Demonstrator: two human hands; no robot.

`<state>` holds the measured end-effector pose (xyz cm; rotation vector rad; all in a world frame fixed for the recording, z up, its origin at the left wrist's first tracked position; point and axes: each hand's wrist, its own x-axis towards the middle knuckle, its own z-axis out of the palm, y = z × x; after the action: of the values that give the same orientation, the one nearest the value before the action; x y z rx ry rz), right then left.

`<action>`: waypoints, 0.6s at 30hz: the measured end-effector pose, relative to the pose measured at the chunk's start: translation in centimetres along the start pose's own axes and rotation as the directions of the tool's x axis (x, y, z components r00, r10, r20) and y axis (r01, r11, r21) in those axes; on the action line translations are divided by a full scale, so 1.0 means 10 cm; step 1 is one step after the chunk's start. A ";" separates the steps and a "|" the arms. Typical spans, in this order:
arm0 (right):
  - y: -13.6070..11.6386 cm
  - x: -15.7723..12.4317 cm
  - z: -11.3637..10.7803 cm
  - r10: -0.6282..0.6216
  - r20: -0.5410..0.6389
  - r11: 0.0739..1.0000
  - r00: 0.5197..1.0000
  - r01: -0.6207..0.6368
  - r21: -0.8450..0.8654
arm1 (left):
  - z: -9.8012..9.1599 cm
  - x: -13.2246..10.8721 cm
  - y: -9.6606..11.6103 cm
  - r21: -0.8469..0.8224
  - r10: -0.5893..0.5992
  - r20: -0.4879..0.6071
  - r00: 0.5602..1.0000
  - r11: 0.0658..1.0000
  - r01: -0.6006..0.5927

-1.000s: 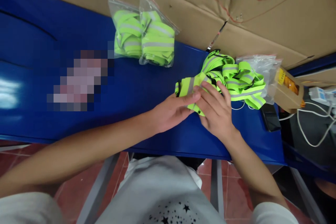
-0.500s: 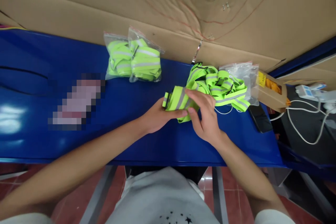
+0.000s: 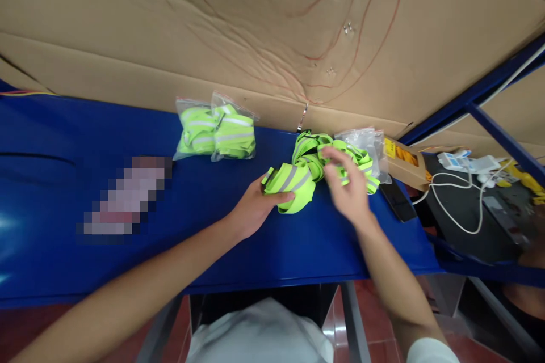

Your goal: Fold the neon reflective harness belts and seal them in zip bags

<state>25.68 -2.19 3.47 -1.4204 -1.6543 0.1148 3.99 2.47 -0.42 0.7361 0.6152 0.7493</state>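
Note:
Fluorescent yellow-green reflective straps with a grey stripe are wound into a roll (image 3: 298,186). My left hand (image 3: 251,207) is closed around the left side of this roll, thumb on top, with a dark buckle near the fingers. My right hand (image 3: 349,190) is off the roll, just to its right, fingers apart and slightly blurred. It hangs before a loose heap of the same straps (image 3: 313,143) and hides part of it; whether the fingertips touch the heap I cannot tell.
Two clear zip bags (image 3: 234,137) packed with straps lie at the back of the blue table (image 3: 264,255). Empty clear bags (image 3: 361,137), a cardboard box (image 3: 404,161) and a black phone (image 3: 398,201) are at right. White cables (image 3: 451,227) curl beyond. A pixelated item (image 3: 128,195) lies left.
My right hand has let go of the roll and moved right, towards the heap. The left hand keeps its hold. The camera view has tilted up and turned slightly right.

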 end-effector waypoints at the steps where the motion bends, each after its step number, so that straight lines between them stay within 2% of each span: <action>1: 0.14 0.12 -0.15 0.048 -0.140 0.994 0.989 -0.061 -0.095 | -0.01 0.01 0.03 -0.002 0.007 0.000 1.000 1.000 -0.007; 2: 0.31 0.24 -0.29 0.110 -0.246 0.963 0.963 -0.165 -0.213 | -0.02 0.02 0.05 -0.002 0.010 0.003 1.000 1.000 -0.010; 3: 0.49 0.36 -0.42 0.200 -0.304 0.890 0.931 -0.303 -0.342 | -0.03 0.03 0.08 -0.002 0.011 0.008 1.000 1.000 -0.011; 4: 0.66 0.47 -0.52 0.308 -0.322 0.775 0.895 -0.432 -0.461 | -0.05 0.04 0.09 0.002 0.012 0.015 1.000 1.000 -0.012; 5: 0.82 0.57 -0.61 0.362 -0.349 0.717 0.864 -0.497 -0.489 | -0.06 0.05 0.10 0.006 0.017 0.015 1.000 1.000 -0.017; 7: 1.05 0.69 -0.71 0.414 -0.349 0.673 0.841 -0.541 -0.504 | -0.10 0.08 0.12 0.004 0.028 0.011 1.000 1.000 -0.028; 9: 1.11 0.75 -0.77 0.393 -0.339 0.702 0.855 -0.517 -0.489 | -0.12 0.10 0.15 -0.016 0.041 0.009 0.999 0.999 -0.041; 12: 0.89 0.74 -0.85 0.237 -0.388 0.778 0.891 -0.413 -0.473 | -0.14 0.10 0.26 -0.043 0.083 0.036 0.996 0.996 -0.082; 14: 0.60 0.69 -0.93 0.096 -0.420 0.830 0.902 -0.305 -0.467 | -0.15 0.09 0.35 -0.032 0.110 0.070 0.991 0.994 -0.108; 16: 0.27 0.59 -0.99 -0.030 -0.399 0.882 0.917 -0.164 -0.443 | -0.15 0.05 0.45 -0.007 0.117 0.106 0.987 0.993 -0.117; 18: -0.02 0.48 -1.02 -0.102 -0.366 0.922 0.925 -0.049 -0.383 | -0.17 0.02 0.51 0.012 0.105 0.152 0.983 0.994 -0.108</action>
<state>32.78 -3.12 12.12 -1.5881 -1.4140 -0.5044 0.95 5.85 2.50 0.8412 0.4492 0.7784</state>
